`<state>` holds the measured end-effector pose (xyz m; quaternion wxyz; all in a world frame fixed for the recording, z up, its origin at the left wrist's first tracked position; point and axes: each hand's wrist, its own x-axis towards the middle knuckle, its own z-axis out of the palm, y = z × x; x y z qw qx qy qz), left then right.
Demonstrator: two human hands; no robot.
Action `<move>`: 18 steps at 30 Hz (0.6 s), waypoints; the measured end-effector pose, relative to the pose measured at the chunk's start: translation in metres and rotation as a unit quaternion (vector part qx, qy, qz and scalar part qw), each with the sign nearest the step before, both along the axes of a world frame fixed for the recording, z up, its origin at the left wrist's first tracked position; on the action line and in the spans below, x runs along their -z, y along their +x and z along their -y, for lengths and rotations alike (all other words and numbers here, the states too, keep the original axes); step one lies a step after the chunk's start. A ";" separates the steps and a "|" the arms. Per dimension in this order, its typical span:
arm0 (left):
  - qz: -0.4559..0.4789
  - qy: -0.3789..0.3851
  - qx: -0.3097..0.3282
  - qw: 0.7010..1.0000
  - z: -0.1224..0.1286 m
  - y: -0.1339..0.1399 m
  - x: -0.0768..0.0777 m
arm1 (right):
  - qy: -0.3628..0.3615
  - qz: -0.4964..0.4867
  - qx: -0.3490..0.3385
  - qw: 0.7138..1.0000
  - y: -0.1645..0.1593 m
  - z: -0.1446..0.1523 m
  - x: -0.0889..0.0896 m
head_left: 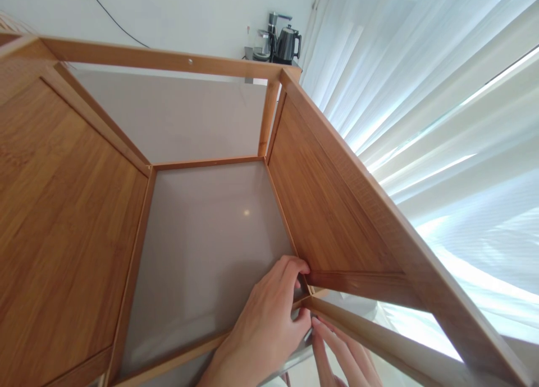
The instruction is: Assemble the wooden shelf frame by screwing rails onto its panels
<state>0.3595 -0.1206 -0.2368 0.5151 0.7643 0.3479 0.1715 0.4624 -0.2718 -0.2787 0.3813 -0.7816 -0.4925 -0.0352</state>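
Pinching cabinet corner (pixel 309 300) — left hand (pixel 263 328), right hand (pixel 343 356) beneath

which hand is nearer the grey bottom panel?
Left. The left hand lies over the grey bottom panel at its near right corner; the right hand is below, outside the frame.

The left hand (pixel 265 325) comes up from the bottom edge of the view, back of the hand toward the camera, wrist cut off by the frame. Its fingers (pixel 286 272) are bent at the knuckles and curl forward and to the right, the tips bunched close together; the thumb (pixel 304 318) lies lower, pointing right. The right hand (pixel 345 356) sits just beside it (lower and to the right), only partly in view, with the fingers (pixel 326 333) held straight and close together, pointing up and left. Their tips nearly meet the left thumb. Neither forearm shows.
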 end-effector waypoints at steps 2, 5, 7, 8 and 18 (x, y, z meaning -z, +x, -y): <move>0.004 0.001 0.007 1.000 -0.002 -0.002 -0.002 | 0.002 0.003 0.009 1.000 0.003 0.001 0.004; 0.012 0.012 0.016 1.000 -0.003 -0.003 0.003 | 0.007 0.008 0.012 1.000 0.006 0.004 0.010; 0.021 0.025 0.015 0.999 -0.003 -0.003 0.009 | 0.006 0.007 0.004 1.000 0.005 0.005 0.009; 0.027 0.033 0.015 0.999 -0.004 -0.003 0.011 | -0.007 0.001 0.007 1.000 0.004 0.005 0.007; 0.058 0.041 0.040 0.997 -0.007 -0.005 0.008 | 0.008 -0.148 0.143 0.979 -0.012 -0.005 -0.006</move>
